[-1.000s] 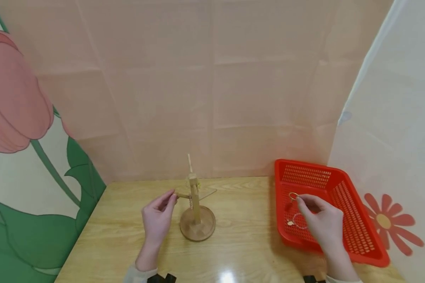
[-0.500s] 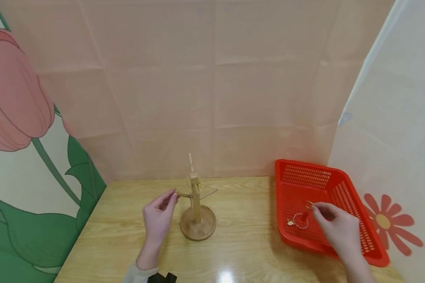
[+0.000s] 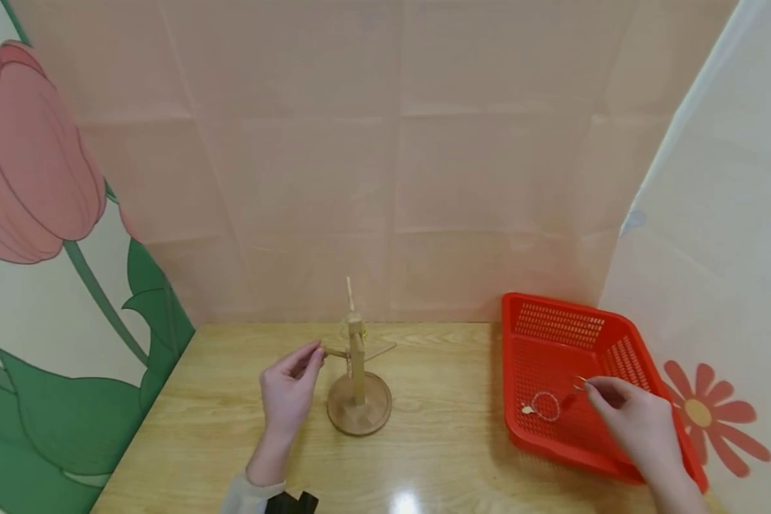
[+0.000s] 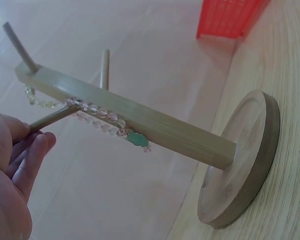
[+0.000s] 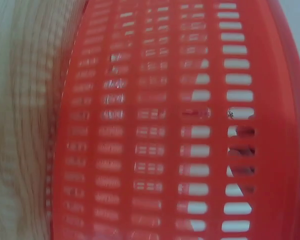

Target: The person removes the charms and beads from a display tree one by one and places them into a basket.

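Saw the wooden stand (image 3: 358,375) upright on its round base (image 3: 360,422), with the long axis of its post directed straight up. Found the peg (image 3: 336,353) almost level, sticking out from the post toward the left. Noticed also the top peg (image 3: 350,294), pointing upward, and the far peg (image 3: 381,350), pointing to the right and away. Saw the thin gold-coloured hoop (image 3: 581,379) pointing leftward, almost edge-on; could not tell its full outline.

Found the outer end of the peg pinched between thumb and fingers of the left hand (image 3: 290,389), with the post just to the right. Found the hoop pinched at the fingertips of the right hand (image 3: 639,425), projecting a little past them, over the red basket (image 3: 546,364). Noticed a strand of clear pinkish beads (image 4: 93,108) looped over the held peg, with a green charm (image 4: 137,139), and yellowish beads (image 4: 42,104) nearer the top. In the basket, saw a bead bracelet (image 3: 558,407) with a pale pendant (image 3: 527,410).

Saw stand and basket well apart on a wood-grain table (image 3: 443,400). Behind, noticed a creased beige-pink sheet (image 3: 308,164); to the left, a printed pink tulip (image 3: 35,157); to the right, a red-petalled flower (image 3: 698,412).
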Demonstrator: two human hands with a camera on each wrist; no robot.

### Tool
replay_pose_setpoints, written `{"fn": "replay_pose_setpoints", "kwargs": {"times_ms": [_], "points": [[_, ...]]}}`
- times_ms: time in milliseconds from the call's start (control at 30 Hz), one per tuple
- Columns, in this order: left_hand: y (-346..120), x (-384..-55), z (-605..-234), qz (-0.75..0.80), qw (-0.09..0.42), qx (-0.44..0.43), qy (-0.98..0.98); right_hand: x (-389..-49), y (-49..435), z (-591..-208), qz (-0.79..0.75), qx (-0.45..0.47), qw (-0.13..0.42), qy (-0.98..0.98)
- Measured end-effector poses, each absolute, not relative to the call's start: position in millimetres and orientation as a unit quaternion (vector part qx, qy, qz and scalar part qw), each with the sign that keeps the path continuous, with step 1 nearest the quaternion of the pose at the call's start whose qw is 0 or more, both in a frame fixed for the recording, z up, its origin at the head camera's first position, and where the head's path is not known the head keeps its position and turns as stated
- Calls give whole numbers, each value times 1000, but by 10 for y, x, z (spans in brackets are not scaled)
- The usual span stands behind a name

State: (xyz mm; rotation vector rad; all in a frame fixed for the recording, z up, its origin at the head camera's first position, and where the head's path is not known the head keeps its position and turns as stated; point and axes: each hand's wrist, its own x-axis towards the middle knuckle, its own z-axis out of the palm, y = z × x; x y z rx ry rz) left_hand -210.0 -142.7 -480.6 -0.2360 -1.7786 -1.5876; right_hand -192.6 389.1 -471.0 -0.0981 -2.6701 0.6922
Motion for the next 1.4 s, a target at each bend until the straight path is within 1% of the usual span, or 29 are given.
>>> {"fn": "replay_pose_setpoints", "kwargs": {"times_ms": [200,500,867,1133,1400], "points": [[-1436,-2084,-4792,-611,361,-92,-699,-1915,3995,-4713,242,-38,161,-956],[-1431,-2082,-4783,-622,359,-92,-690,-1963,4104,-4726,236,-6,145,-961],[-1422,-2074,-4770,-622,359,-87,-690,-2033,4209,-4716,236,15,80,-968],[-1428,-2082,-4775,-627,354,-83,-689,-2067,4275,-4736,223,20,68,-972],[-1439,-2087,-4782,-629,348,-80,-691,-2135,4323,-4712,223,26,35,-974]]}}
